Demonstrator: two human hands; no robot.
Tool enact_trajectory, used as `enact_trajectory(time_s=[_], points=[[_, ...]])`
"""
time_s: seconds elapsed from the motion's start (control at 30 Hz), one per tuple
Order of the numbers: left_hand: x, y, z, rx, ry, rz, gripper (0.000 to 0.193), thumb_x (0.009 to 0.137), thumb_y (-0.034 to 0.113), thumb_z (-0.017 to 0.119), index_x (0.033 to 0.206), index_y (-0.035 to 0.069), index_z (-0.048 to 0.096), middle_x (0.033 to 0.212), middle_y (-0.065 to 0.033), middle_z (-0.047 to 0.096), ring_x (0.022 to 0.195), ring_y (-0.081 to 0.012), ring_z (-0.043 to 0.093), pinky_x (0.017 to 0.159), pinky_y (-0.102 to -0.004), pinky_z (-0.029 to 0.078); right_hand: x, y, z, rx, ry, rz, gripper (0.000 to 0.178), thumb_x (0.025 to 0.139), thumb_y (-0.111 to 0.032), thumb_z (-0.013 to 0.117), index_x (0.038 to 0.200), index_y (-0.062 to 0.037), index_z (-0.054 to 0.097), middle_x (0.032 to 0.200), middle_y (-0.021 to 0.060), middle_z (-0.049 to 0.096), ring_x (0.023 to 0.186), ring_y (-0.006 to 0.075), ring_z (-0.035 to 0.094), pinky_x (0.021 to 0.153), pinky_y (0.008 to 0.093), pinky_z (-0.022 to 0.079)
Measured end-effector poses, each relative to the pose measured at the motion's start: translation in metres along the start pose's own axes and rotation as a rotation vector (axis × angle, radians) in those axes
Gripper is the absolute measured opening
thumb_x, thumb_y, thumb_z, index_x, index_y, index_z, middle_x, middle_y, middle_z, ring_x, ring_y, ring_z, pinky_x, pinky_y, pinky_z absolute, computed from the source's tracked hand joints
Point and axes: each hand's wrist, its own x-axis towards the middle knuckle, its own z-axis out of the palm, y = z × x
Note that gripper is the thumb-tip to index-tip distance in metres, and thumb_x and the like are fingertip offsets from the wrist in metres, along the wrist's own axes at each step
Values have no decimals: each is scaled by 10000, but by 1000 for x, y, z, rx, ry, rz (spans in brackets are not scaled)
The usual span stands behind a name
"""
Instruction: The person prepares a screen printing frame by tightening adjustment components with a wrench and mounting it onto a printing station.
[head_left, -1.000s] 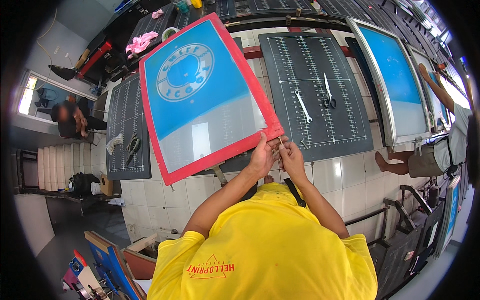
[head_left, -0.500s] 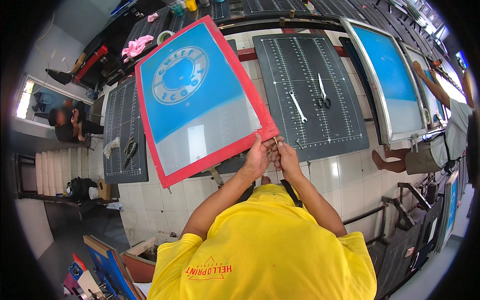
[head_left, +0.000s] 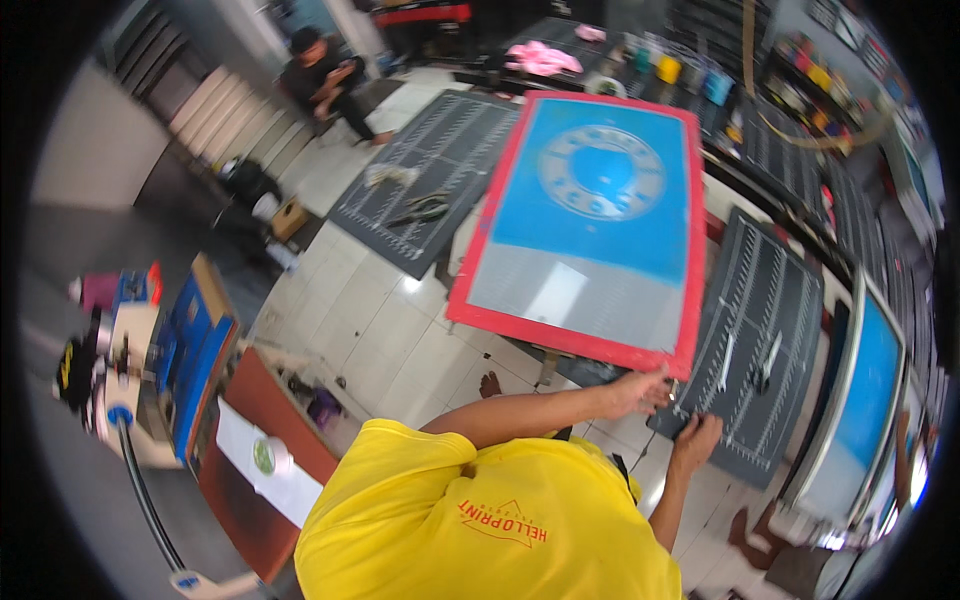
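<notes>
A red-edged printing screen [head_left: 592,235] lies in front of me, its mesh blue with a pale round pattern and a whitish near strip. My left hand [head_left: 638,392] is closed at its near right corner, thumb by the red edge and fingers curled below. A small metal piece shows beside those fingertips. Close by, my right hand [head_left: 697,438] has its fingers bent together over the near left corner of a black gridded board [head_left: 745,410]; anything between them is hidden. On that board lie a wrench [head_left: 726,358] and scissors [head_left: 768,362].
An aluminium-framed blue screen [head_left: 858,385] stands at the right, with another person's bare feet below. Another gridded board [head_left: 425,165] at the left carries dark tools. Pink cloth [head_left: 541,58] and colored containers sit at the back. Someone sits at the far left.
My view has swung, so the screen appears further right. My right hand has left the screen's corner and moved to the board's near corner; my left hand stays at the screen's corner.
</notes>
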Motion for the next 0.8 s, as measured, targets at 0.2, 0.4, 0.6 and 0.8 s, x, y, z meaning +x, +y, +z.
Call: enact_trajectory(time_s=[0.2,0.4,0.6,0.8], points=[[-94,20,-13,256,-115,135,729,955,624,404,1254,-22,559,1228,-144,620,1164,-250,567,971,-402,421,21,10,-9,381,21,258,248,971,-190,566,1013,52,598,918,140,618,854,215,568,791,327,459],[-167,35,-53,198,-118,207,717,987,574,372,1322,-48,494,1260,-188,600,1161,-259,584,950,-367,462,47,-112,-20,631,-272,19,157,960,-115,564,961,41,585,888,82,568,832,164,529,763,285,448],[-220,48,-117,-91,-147,356,601,1011,513,371,1248,-17,527,1199,-141,621,1078,-236,616,899,-360,500,21,-290,9,537,-548,-601,30,881,-10,599,910,-8,593,859,72,541,730,167,500,625,283,413],[-272,69,-219,-262,-140,400,523,1027,481,344,1158,18,550,1028,-108,637,934,-217,635,820,-385,535,-15,-400,81,473,-619,-647,98,819,-16,652,895,14,597,865,147,517,836,335,528,731,421,435]])
